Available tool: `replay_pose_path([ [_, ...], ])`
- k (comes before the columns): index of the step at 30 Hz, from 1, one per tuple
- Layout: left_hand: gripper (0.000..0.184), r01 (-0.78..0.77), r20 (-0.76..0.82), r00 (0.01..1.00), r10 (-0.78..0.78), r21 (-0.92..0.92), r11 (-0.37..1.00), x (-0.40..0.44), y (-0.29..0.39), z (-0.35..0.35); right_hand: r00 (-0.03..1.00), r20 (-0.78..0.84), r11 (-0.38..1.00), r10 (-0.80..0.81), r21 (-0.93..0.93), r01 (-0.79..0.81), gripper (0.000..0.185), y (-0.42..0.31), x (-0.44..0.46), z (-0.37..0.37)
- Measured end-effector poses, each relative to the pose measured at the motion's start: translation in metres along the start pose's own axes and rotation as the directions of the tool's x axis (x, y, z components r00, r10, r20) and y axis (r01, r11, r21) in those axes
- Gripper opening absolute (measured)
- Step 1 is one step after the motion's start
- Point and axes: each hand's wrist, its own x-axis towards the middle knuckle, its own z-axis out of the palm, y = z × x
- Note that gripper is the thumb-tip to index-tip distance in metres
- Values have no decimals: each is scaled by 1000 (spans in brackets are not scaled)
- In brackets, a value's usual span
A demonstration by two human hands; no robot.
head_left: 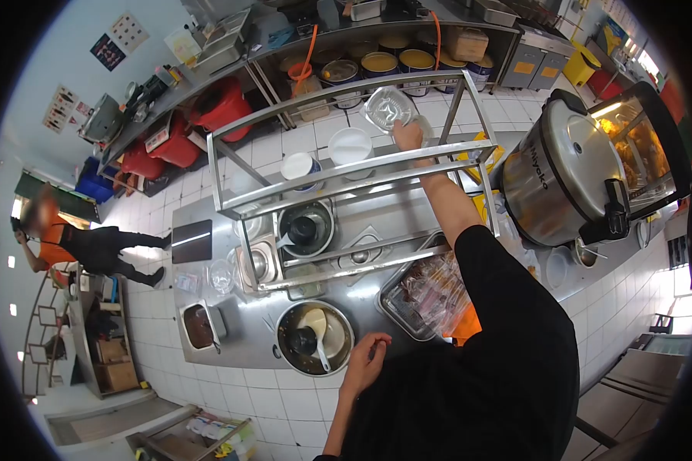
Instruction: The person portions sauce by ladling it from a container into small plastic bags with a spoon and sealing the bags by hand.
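My right hand (409, 136) reaches over the metal rack (346, 170) and grips a clear plastic container (388, 108) by its near edge. Near the steel table's front edge, my left hand (370, 358) has its fingers curled, and whatever may be in them is hidden. Left of it sits a steel pot (315, 367) with a ladle (322, 347) inside. A metal tray (396, 307) of plastic-wrapped food (432, 288) lies to the right. White round tubs (350, 146) stand behind the rack's top rail.
A large rice cooker (563, 173) stands on the right. At the table's left are a dark flat panel (191, 241) and a pan of brown sauce (200, 329). Beyond are red bins (221, 107) and a person in orange (54, 242), far left.
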Motion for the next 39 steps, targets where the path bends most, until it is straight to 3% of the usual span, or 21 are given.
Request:
replay_pose_path([
  [5,16,59,28,998,-58,-5,998,8,-6,2,982,178,972,60,-234,-17,54,17,12,3],
  [6,17,65,31,997,-65,-7,998,10,-1,1,978,187,978,94,-203,-55,56,16,9,2],
  [8,16,74,36,997,-75,13,997,16,1,2,964,266,958,11,-279,66,55,34,26,23],
  [9,16,88,43,995,-89,20,996,15,2,3,950,311,940,-18,-317,122,54,48,27,31],
  [10,16,113,47,992,-114,20,993,13,3,3,893,445,963,72,-265,55,61,40,22,16],
  [13,16,128,44,991,-129,8,992,22,6,3,976,53,961,211,-194,-197,77,28,-12,22],
  [14,16,119,36,992,-118,-1,993,23,6,4,984,10,960,177,-223,-170,88,36,-11,26],
  [17,15,103,22,994,-103,2,995,24,10,1,989,54,981,134,-151,-125,87,39,-21,18],
  [20,15,110,26,994,-111,25,994,23,2,0,998,9,952,60,-300,-54,71,23,-25,8],
  [23,15,124,25,992,-125,26,992,21,1,-2,977,211,898,20,-434,75,44,45,3,10],
  [24,15,131,22,991,-131,19,991,21,1,-2,986,164,886,10,-458,67,26,42,5,8],
  [27,14,118,12,993,-118,42,992,21,0,-2,978,199,799,-63,-577,170,27,35,13,2],
  [35,17,172,18,985,-173,39,984,18,-5,0,995,94,828,-39,-555,85,26,42,31,0],
  [39,18,183,38,982,-186,66,981,21,0,6,990,107,795,-89,-592,136,25,52,40,4],
])
